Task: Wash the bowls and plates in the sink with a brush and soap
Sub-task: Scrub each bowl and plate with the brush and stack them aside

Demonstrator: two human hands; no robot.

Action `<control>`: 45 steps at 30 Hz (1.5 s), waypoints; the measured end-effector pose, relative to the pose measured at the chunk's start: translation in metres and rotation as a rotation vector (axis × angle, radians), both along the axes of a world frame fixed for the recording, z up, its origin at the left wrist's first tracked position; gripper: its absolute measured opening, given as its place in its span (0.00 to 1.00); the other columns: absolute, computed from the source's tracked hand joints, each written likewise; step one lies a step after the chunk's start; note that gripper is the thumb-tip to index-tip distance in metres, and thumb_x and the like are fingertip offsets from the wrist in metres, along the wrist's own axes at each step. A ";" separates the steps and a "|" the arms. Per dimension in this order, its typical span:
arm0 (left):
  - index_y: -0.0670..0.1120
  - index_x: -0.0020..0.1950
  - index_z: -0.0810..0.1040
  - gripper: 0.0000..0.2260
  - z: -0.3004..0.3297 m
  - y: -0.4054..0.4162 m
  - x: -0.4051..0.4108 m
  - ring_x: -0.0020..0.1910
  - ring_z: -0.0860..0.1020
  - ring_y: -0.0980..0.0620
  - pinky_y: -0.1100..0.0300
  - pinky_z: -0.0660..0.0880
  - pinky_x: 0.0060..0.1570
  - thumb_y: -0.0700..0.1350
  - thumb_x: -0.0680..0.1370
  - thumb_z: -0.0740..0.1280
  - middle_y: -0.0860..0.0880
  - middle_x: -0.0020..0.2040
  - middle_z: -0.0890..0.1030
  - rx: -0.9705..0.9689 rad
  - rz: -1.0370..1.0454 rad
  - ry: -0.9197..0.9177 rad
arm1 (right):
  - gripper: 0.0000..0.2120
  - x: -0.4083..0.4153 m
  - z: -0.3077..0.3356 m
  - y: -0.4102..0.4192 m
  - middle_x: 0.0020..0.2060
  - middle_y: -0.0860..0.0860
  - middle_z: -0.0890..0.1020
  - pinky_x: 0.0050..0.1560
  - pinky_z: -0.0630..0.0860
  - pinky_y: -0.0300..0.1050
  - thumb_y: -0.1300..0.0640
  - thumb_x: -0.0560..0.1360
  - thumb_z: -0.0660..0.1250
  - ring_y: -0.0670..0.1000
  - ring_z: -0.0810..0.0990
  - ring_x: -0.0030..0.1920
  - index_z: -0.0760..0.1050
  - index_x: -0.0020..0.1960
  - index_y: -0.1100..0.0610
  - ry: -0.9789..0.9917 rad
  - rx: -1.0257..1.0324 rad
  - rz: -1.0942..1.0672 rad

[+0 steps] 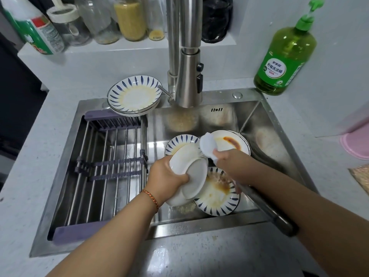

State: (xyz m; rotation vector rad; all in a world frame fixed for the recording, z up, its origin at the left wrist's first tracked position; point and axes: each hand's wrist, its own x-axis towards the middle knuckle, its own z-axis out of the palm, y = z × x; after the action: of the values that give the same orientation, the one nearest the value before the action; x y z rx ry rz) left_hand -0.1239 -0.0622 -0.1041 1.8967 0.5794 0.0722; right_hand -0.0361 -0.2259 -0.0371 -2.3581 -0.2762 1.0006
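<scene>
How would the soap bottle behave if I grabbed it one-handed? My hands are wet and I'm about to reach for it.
The soap bottle looks nearly full of green liquid, so probably heavy for its size. Its smooth plastic would likely be slippery in wet hands. Tall with a pump on top, it may tip if pushed high up; gripping low on the body seems safer.

A green dish-soap bottle (284, 54) is standing at the sink's back right corner, its round white label carrying the Chinese characters 柠檬洗洁精, lemon dish detergent; smaller print above and below that line is staying too fine to read. On the shelf at upper left, a white-and-green bottle (34, 25) is showing a red and green label with dense print, none of it legible. No other writing, number or sign is showing anywhere in the view.
</scene>
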 end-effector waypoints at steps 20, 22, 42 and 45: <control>0.54 0.37 0.76 0.16 0.003 0.000 0.011 0.33 0.74 0.64 0.75 0.69 0.31 0.35 0.64 0.76 0.59 0.34 0.78 0.027 -0.028 0.000 | 0.25 -0.016 0.009 0.020 0.49 0.57 0.73 0.36 0.66 0.39 0.57 0.81 0.52 0.50 0.70 0.45 0.54 0.77 0.54 -0.190 -0.076 0.407; 0.54 0.37 0.76 0.16 0.001 0.000 0.010 0.33 0.74 0.63 0.74 0.69 0.31 0.35 0.64 0.76 0.59 0.34 0.78 0.012 -0.014 -0.005 | 0.25 -0.006 0.004 0.018 0.50 0.59 0.74 0.34 0.66 0.35 0.58 0.81 0.52 0.50 0.70 0.44 0.56 0.77 0.56 -0.158 -0.080 0.344; 0.42 0.61 0.75 0.21 -0.005 -0.014 0.005 0.52 0.81 0.43 0.45 0.79 0.50 0.28 0.71 0.70 0.42 0.54 0.82 -0.868 0.518 -0.180 | 0.15 -0.004 -0.068 -0.016 0.31 0.51 0.77 0.24 0.69 0.39 0.50 0.72 0.72 0.50 0.70 0.22 0.77 0.54 0.56 0.227 0.488 -0.492; 0.42 0.60 0.76 0.23 -0.005 -0.007 0.001 0.51 0.81 0.43 0.45 0.80 0.48 0.28 0.68 0.70 0.42 0.53 0.83 -0.882 0.400 -0.158 | 0.21 0.008 -0.065 -0.023 0.34 0.53 0.80 0.23 0.70 0.38 0.52 0.70 0.75 0.49 0.71 0.22 0.75 0.60 0.53 0.193 0.432 -0.410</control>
State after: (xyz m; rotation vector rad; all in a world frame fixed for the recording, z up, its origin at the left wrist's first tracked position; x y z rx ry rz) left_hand -0.1226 -0.0692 -0.1089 0.9006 0.7219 0.1888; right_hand -0.0281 -0.2488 -0.1018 -1.8142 0.0629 0.8576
